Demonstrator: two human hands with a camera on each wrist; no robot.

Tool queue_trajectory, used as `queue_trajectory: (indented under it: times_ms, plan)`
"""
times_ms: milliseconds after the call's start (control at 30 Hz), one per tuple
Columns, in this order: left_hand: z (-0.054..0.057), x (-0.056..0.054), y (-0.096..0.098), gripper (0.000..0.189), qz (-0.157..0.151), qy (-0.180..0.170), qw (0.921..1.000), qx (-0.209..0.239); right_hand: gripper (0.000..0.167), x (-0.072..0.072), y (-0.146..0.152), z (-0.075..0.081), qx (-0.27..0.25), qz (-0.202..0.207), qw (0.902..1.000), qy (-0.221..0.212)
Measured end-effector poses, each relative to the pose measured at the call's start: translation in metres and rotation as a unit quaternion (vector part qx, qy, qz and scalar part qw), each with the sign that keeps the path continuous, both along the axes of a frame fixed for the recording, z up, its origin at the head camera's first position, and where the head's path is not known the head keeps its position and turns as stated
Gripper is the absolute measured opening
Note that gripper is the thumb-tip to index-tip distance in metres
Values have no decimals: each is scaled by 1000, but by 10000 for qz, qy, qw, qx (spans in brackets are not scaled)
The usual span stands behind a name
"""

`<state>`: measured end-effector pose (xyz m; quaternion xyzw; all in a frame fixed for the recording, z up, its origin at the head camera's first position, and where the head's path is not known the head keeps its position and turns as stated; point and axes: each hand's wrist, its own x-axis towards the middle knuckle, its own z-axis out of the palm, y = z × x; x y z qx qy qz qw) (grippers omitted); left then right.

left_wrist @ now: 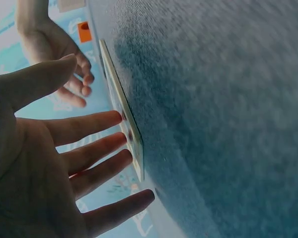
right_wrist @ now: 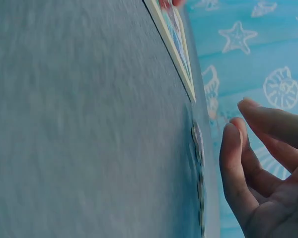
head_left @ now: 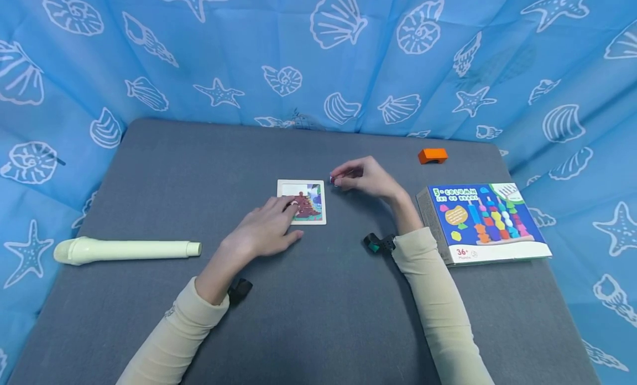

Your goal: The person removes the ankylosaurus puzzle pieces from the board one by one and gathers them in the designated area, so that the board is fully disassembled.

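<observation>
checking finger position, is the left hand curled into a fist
No, the left wrist view shows the left hand with its fingers stretched out to the puzzle board.

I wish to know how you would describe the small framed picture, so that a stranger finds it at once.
On the grey table, look between the pale microphone-shaped object and the blue box. There, the left hand touches a small framed picture. Unlike those neighbours, it is thin, nearly square and white-bordered, with a reddish-brown shape inside.
</observation>
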<state>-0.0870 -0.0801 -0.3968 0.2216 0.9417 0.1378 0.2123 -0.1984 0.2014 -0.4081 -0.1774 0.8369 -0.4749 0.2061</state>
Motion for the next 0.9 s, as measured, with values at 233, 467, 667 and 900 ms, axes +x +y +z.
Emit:
queue_trajectory:
  times_ms: [233,467,667,900]
  plan:
    - [-1,-1,7,71,-259,183,9994,121,27,2,-24,-1,110,438,9990,-3]
    - [-2,-1,13,71,-482,272,9983,166,22,0,-47,-5,501,764,9956,190]
    - [-3,-1,14,72,-390,177,9990,157,12,0,-60,-5,1120,883,9885,494]
    - [-3,0,15,71,-316,106,9993,146,9,3,-66,-2,1601,992,9797,681]
